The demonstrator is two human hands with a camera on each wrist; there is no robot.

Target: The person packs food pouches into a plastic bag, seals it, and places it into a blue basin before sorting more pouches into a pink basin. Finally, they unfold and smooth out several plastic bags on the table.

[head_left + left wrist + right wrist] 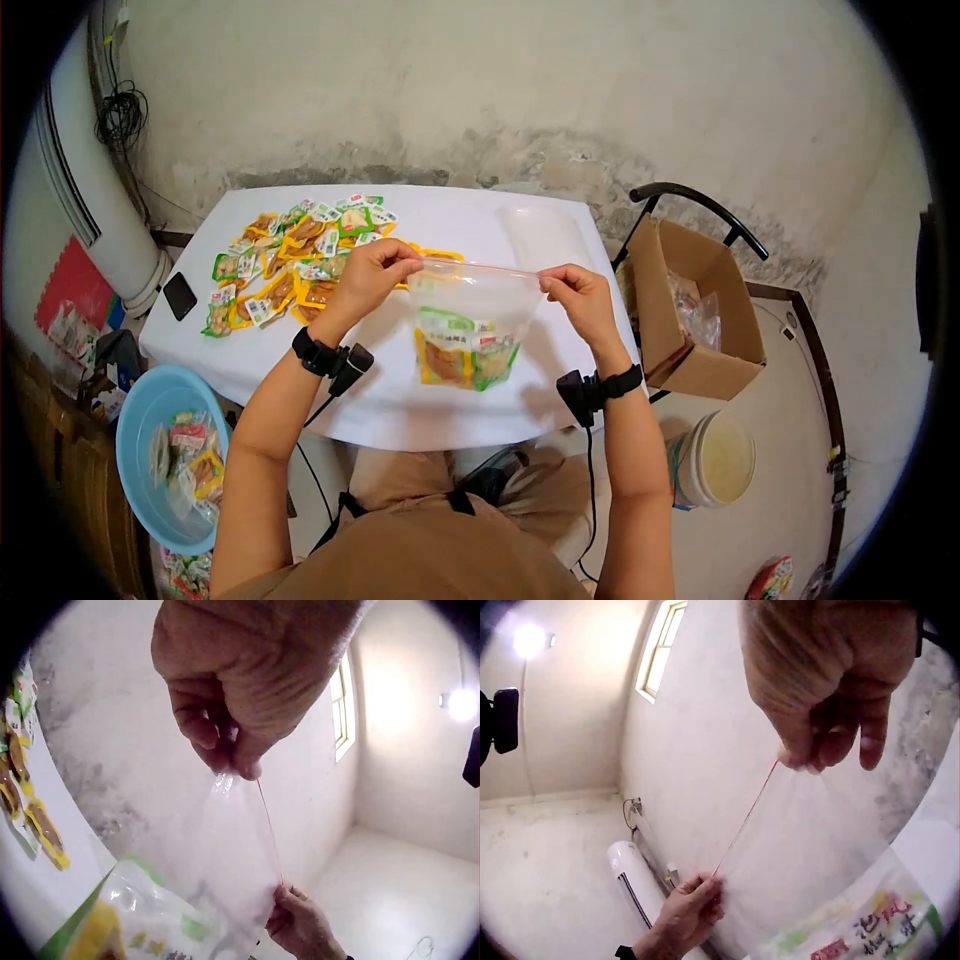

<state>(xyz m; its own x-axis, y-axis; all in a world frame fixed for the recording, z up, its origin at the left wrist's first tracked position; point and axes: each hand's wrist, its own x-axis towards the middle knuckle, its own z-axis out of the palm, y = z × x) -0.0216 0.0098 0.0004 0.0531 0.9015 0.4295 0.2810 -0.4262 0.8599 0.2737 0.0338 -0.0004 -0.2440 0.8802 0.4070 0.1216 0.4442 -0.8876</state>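
Observation:
A clear zip bag [470,292] with a reddish strip along its top edge hangs upright between both hands over the white table. My left hand [372,278] pinches the bag's left top corner between thumb and fingers. At the opposite corner, the thumb and fingertips of my right hand [583,300] pinch the edge, stretching the strip nearly straight. Inside the bag sit a yellow-edged food packet [445,362] and a green-edged food packet [494,362], low down. The left wrist view shows the left hand [240,682] close up, its fingertips on the clear film.
Several food packets [300,245] lie piled on the table's left, near a black phone [180,296]. Clear plastic bags [545,237] lie flat at the back right. A cardboard box [705,340], a blue basin [135,440] and a white bucket [724,458] stand around the table.

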